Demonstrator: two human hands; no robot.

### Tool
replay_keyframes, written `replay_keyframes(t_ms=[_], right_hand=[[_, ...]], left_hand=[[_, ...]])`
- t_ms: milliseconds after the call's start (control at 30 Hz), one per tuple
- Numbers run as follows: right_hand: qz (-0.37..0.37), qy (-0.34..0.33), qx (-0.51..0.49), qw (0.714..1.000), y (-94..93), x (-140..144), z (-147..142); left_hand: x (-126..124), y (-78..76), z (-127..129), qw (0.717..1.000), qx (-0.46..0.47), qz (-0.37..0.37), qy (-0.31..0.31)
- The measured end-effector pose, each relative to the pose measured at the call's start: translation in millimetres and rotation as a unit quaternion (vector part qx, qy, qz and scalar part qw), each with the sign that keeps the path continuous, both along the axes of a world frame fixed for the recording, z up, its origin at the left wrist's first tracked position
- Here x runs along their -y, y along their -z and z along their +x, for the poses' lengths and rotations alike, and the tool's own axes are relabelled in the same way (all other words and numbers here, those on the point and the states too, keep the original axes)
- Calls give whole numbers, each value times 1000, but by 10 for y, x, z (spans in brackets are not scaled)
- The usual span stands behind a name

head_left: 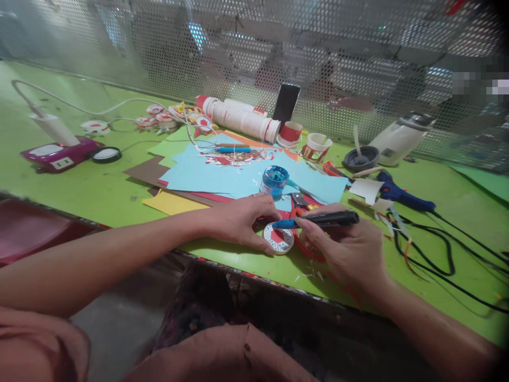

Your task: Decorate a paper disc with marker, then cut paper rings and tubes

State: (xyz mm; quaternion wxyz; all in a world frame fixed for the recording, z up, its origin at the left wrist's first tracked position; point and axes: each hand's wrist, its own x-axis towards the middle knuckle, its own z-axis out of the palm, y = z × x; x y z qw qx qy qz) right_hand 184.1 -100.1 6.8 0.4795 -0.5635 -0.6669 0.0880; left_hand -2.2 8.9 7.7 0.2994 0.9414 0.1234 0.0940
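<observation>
Two hands work close together at the near edge of our green desk. Our left hand lies over a small round paper disc, white with a red centre and a dotted rim; its fingers are curled down and pinch the disc's edge, pressing it flat on the desk. Our right hand holds a dark pen with a blue tip, fingers closed around the barrel, the pen lying nearly level and its tip just above the disc's top edge, beside our left fingertips. Red-handled scissors lie just behind the disc, partly hidden by both hands.

Farther back, sheets of blue paper spread over brown, yellow and red sheets, with a small blue paint pot standing on them. A stack of paper cups lies on its side near the mesh wall, a phone leaning upright just beside it. To our right, a blue glue gun rests on the desk, with black cables looping across the surface just past it. At far left sits a purple power strip with a white charger plugged in.
</observation>
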Motion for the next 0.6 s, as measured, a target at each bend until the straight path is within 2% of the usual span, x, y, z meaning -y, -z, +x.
replay_keyframes(t_ms=[300,600], right_hand=[[0,13,18,1000,-12,1,-19],[-5,25,-30,999,-23,28,-4]], left_hand=[[-6,9,7,1000,3,7,-5],[-14,47,11,1000,11,5,-5]])
